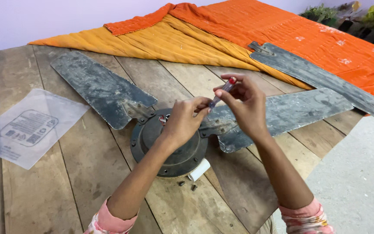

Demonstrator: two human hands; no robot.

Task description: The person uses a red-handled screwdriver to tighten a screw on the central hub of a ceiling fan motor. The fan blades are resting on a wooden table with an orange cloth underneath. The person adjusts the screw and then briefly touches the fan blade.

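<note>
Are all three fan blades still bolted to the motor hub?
No. One grey blade lies detached on the orange quilt, apart from the motor hub, which carries only two.

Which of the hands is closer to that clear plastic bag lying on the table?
The left. The left hand is over the fan hub, with one fan blade between it and the bag. The right hand, holding a small screwdriver, is farther right, away from the bag.

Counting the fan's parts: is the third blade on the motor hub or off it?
Off. The third blade lies apart on the orange quilt, while two blades are bolted to the motor hub.
</note>
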